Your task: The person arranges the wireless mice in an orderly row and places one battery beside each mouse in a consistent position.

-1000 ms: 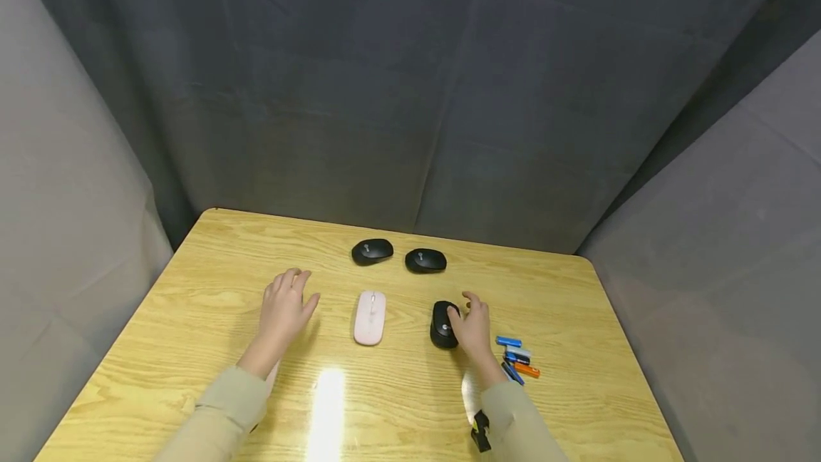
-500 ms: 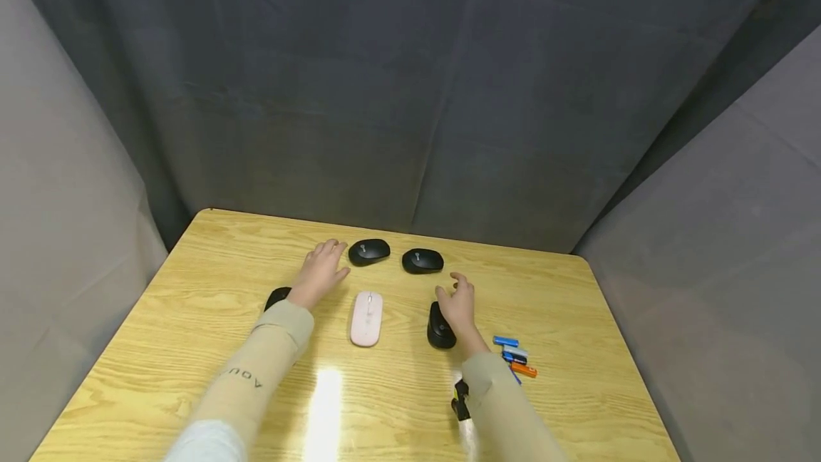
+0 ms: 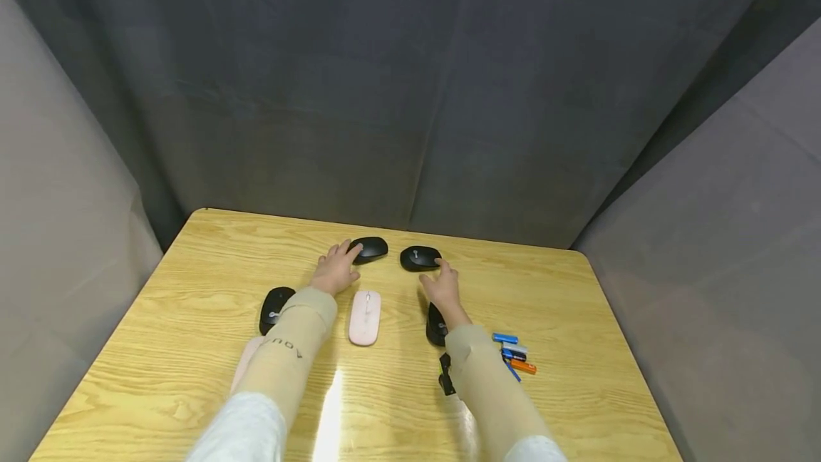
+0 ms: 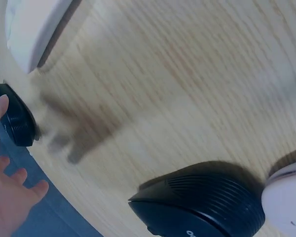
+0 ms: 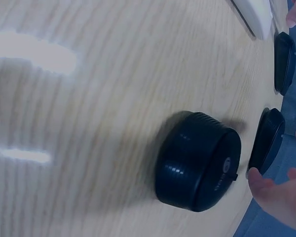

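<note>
My left hand (image 3: 335,271), fingers spread, is at the left end of a black computer mouse (image 3: 370,249) near the table's far edge. A fingertip overlaps that mouse in the head view. To the right, a second black mouse (image 3: 420,258) lies crosswise. My right hand (image 3: 442,289) has its fingertips right at this mouse's right end, thumb apart from the index finger. In the right wrist view, a fingertip (image 5: 255,175) meets the near end of the second mouse (image 5: 267,140). Neither hand has its fingers curled round a mouse.
A pink mouse (image 3: 365,318) lies mid-table. Another black mouse (image 3: 437,326) is partly under my right wrist. At left are a black mouse (image 3: 274,307) and a pink mouse (image 3: 246,361), partly behind my left sleeve. Several small battery-like cylinders (image 3: 514,349) lie at right.
Both hands have moved forward toward the far edge, the left also rightward and the right slightly leftward. The right hand has left the black mouse beneath its wrist. The mice stay put.
</note>
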Available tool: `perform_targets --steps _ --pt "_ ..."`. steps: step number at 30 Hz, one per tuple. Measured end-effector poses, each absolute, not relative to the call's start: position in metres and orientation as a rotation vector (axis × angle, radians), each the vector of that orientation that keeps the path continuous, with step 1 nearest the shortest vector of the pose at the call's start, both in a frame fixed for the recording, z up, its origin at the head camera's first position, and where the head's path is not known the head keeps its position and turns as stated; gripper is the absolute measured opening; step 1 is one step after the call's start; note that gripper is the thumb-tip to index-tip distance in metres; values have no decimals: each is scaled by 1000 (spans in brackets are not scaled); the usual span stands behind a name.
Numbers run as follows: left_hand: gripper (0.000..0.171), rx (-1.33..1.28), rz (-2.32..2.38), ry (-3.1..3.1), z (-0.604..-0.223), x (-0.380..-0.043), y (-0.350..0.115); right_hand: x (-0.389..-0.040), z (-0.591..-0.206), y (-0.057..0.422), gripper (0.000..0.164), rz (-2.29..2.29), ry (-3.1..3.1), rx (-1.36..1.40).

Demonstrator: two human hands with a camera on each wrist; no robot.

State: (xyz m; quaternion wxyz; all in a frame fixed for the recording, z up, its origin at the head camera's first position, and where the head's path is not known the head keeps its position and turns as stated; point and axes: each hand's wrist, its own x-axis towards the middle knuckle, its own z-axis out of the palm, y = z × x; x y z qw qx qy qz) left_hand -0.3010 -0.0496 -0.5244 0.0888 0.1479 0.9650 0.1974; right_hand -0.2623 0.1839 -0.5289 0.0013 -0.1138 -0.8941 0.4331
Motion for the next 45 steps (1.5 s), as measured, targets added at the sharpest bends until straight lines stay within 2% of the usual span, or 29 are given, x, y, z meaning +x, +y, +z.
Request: perform_targets --steps 12,35,45 --pt "67 449 462 2818 -519 -303 -35 -267 -518 169 62 1277 -2957 -294" --pt "71 360 365 2752 -524 -291 -39 -276 -516 154 71 942 -3326 -117" --pt "65 347 460 2790 -539 -295 -42 -279 -514 153 74 899 -3425 -85"
